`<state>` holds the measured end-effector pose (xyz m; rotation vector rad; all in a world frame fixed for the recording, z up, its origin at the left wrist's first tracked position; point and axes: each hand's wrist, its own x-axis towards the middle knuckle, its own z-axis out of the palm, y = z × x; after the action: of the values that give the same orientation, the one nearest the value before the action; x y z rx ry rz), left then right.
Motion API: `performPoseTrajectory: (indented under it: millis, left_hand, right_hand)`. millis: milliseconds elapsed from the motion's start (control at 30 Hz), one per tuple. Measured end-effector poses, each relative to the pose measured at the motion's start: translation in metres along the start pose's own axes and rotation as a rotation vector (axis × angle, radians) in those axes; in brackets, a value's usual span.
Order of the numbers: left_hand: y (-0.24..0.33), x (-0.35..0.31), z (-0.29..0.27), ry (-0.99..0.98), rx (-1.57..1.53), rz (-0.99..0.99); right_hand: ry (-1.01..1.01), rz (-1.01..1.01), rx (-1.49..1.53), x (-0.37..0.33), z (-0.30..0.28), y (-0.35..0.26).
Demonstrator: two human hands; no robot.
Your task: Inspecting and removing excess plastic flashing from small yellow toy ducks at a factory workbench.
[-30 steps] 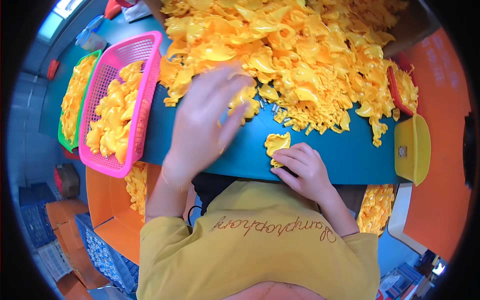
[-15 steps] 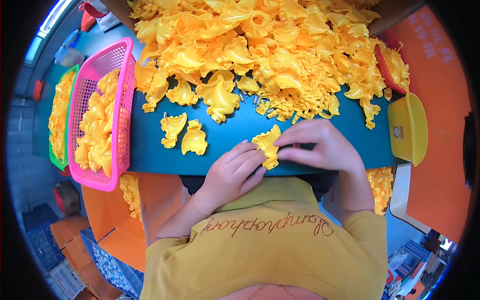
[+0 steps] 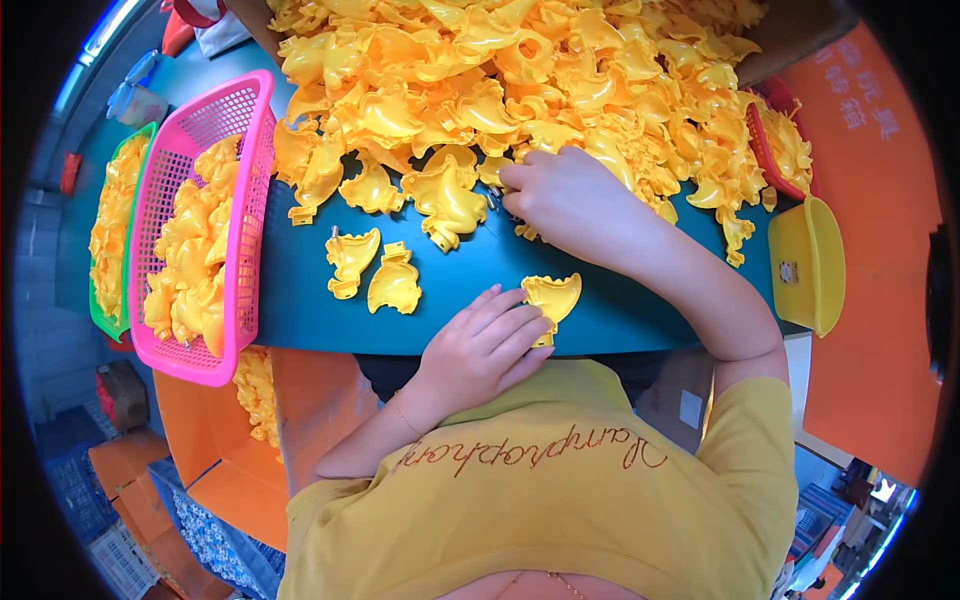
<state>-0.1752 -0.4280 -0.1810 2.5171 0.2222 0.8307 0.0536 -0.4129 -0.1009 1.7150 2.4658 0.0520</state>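
Near the table's front edge, my left hand (image 3: pixel 487 340) lies over a yellow plastic shell half (image 3: pixel 556 296), its fingers holding the shell's left side and covering part of it. My right hand (image 3: pixel 570 200) reaches forward to the near edge of the heap of yellow plastic parts (image 3: pixel 440 80). Its fingers are bent together beside small metal pins (image 3: pixel 491 200); whatever is between the fingertips is hidden. Two loose shell halves, one (image 3: pixel 352 260) with a metal pin at its top and another (image 3: pixel 395 281), lie left of my left hand.
A pink basket (image 3: pixel 247 230) of assembled-looking yellow pieces stands at the left, beside a green basket (image 3: pixel 110 320) of yellow parts. To the right are a yellow bin (image 3: pixel 800 270) and a red basket (image 3: pixel 765 150) with yellow parts. Orange-lined boxes (image 3: pixel 225 440) sit below the table edge.
My right hand has left the shell half and moved forward to the metal pins by the heap. The left hand stays on the shell at the table edge.
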Motion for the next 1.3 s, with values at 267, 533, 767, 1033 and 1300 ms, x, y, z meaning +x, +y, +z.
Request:
performPoseTrajectory:
  millis: [267, 533, 767, 1033, 1300]
  left_hand:
    - [0.004, 0.001, -0.002, -0.079, 0.053, -0.016]
    - [0.003, 0.004, -0.006, -0.146, 0.078, 0.04]
    - [0.001, 0.005, -0.007, -0.161, 0.01, 0.05]
    - [0.004, 0.008, -0.008, -0.185, -0.025, 0.026]
    - [0.003, 0.009, -0.01, -0.194, -0.028, 0.023]
  right_hand:
    - [0.172, 0.116, 0.411, -0.021, -0.007, 0.002]
    - [0.272, 0.098, 1.206, -0.094, 0.027, -0.014]
    - [0.181, 0.24, 1.399, -0.103, 0.048, -0.019]
    - [0.207, 0.088, 1.359, -0.101, 0.053, -0.012]
    - [0.162, 0.099, 1.313, -0.096, 0.044, -0.011]
